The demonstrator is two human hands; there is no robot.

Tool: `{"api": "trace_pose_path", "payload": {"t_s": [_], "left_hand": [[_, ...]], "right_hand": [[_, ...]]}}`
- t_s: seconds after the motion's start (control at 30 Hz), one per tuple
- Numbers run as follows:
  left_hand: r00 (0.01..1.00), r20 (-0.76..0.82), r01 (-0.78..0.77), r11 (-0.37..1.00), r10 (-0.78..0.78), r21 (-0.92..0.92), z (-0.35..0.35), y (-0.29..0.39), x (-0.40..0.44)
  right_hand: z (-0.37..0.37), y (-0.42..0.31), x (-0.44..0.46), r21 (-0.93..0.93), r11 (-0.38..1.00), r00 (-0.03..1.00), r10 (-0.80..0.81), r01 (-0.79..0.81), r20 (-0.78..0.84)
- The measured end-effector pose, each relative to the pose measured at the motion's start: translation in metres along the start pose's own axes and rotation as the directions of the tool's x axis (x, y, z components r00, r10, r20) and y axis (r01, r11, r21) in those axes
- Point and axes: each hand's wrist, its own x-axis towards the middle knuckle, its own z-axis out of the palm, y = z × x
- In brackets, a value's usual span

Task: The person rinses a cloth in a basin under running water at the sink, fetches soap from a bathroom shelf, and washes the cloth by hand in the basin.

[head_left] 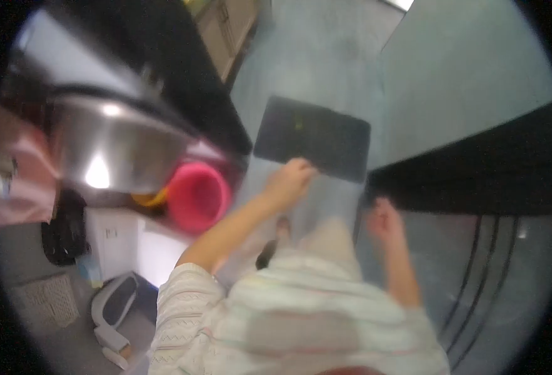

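Observation:
My left hand (291, 181) is held out over the floor, in front of the near edge of a dark mat (313, 137). Its fingers look curled together; whether anything small is between them is hidden by blur. Off to the right, beside a dark edge, my right hand (385, 219) is raised and smeared by motion, so its fingers cannot be made out clearly. No object shows in it. A pink round container (198, 197) stands left of my left forearm, next to a large shiny metal vessel (116, 144).
A black surface (157, 62) and wooden cabinets (226, 25) lie at the upper left. Something yellow (149, 199) touches the pink container. A white and grey curved object (114, 306) is at the lower left. A dark band (476, 165) runs along the right.

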Motion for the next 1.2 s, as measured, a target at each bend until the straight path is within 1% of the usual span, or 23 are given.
{"api": "trace_pose_path", "payload": {"t_s": [0.03,0.07,0.2,0.27,0.3,0.4,0.43,0.5,0.57,0.63,0.67,0.7,0.73,0.8,0.87,0.9,0.93,0.97,1.0,1.07,1.1,1.13,1.2], "left_hand": [[0.997,0.009,-0.073,0.997,0.073,-0.033,-0.001,-0.012,0.029],[0.997,0.045,-0.057,0.998,0.057,-0.007,0.003,-0.037,0.084],[0.999,-0.004,0.038,0.998,-0.038,0.041,0.024,-0.090,0.195],[0.994,-0.029,0.105,0.990,-0.103,0.090,0.030,-0.111,0.239],[0.982,-0.049,0.183,0.981,-0.180,0.071,0.016,-0.122,0.237],[0.933,-0.100,0.355,0.930,-0.346,0.096,-0.006,-0.185,0.293],[0.924,-0.163,0.357,0.933,-0.345,0.052,-0.020,-0.204,0.316],[0.846,-0.243,0.498,0.866,-0.475,0.040,-0.044,-0.222,0.346],[0.740,-0.348,0.613,0.790,-0.575,-0.003,-0.066,-0.271,0.352],[0.661,-0.395,0.678,0.733,-0.638,-0.048,-0.099,-0.311,0.350],[0.624,-0.415,0.704,0.707,-0.662,-0.068,-0.115,-0.332,0.348],[0.565,-0.505,0.689,0.710,-0.653,-0.146,-0.126,-0.361,0.351],[0.526,-0.530,0.691,0.697,-0.665,-0.189,-0.134,-0.386,0.352],[0.460,-0.582,0.659,0.697,-0.670,-0.282,-0.189,-0.407,0.338],[0.375,-0.610,0.588,0.688,-0.698,-0.425,-0.205,-0.473,0.358],[0.360,-0.631,0.560,0.701,-0.687,-0.443,-0.232,-0.478,0.372],[0.317,-0.655,0.594,0.682,-0.685,-0.426,-0.255,-0.507,0.382],[0.273,-0.658,0.548,0.676,-0.702,-0.493,-0.281,-0.528,0.394],[0.234,-0.659,0.495,0.671,-0.715,-0.552,-0.305,-0.548,0.401],[0.201,-0.687,0.359,0.705,-0.698,-0.612,-0.334,-0.611,0.387],[0.134,-0.666,0.438,0.647,-0.734,-0.624,-0.353,-0.625,0.389],[0.111,-0.713,0.485,0.664,-0.693,-0.569,-0.368,-0.661,0.382],[0.050,-0.614,0.500,0.551,-0.788,-0.668,-0.414,-0.684,0.391]], "right_hand": [[-0.008,-0.016,0.014,0.009,0.999,0.999,-0.046,0.046,0.021],[-0.005,-0.056,0.054,0.039,0.999,0.999,-0.031,0.030,0.016],[-0.020,-0.140,0.155,0.156,0.987,0.999,0.037,-0.036,-0.010],[-0.024,-0.186,0.204,0.075,0.997,0.999,-0.028,0.025,0.036],[-0.001,-0.198,0.207,0.081,0.997,0.998,-0.008,0.013,-0.063],[0.084,-0.275,0.289,-0.085,0.995,0.999,0.044,-0.042,0.024],[0.124,-0.302,0.321,-0.210,0.977,0.999,0.044,-0.047,-0.017],[0.211,-0.343,0.361,-0.420,0.907,1.000,0.009,-0.009,-0.003],[0.301,-0.351,0.423,-0.511,0.859,0.981,0.127,-0.034,0.148],[0.393,-0.342,0.452,-0.697,0.709,0.947,0.142,0.106,0.289],[0.436,-0.332,0.461,-0.719,0.679,0.922,0.167,0.150,0.350],[0.476,-0.324,0.470,-0.735,0.650,0.893,0.192,0.194,0.406],[0.503,-0.315,0.479,-0.746,0.622,0.863,0.219,0.236,0.456],[0.549,-0.279,0.469,-0.746,0.598,0.819,0.244,0.295,0.520],[0.590,-0.271,0.518,-0.758,0.587,0.802,0.287,0.285,0.524],[0.608,-0.271,0.531,-0.755,0.600,0.799,0.302,0.264,0.520],[0.630,-0.268,0.548,-0.751,0.620,0.801,0.320,0.226,0.505],[0.647,-0.268,0.581,-0.761,0.601,0.807,0.308,0.246,0.504],[0.666,-0.269,0.596,-0.741,0.623,0.783,0.321,0.250,0.533],[0.702,-0.264,0.619,-0.699,0.665,0.725,0.340,0.265,0.599],[0.723,-0.267,0.629,-0.697,0.642,0.702,0.334,0.319,0.628],[0.752,-0.267,0.638,-0.719,0.612,0.722,0.327,0.330,0.610],[0.818,-0.267,0.658,-0.764,0.554,0.765,0.317,0.332,0.561]]}}
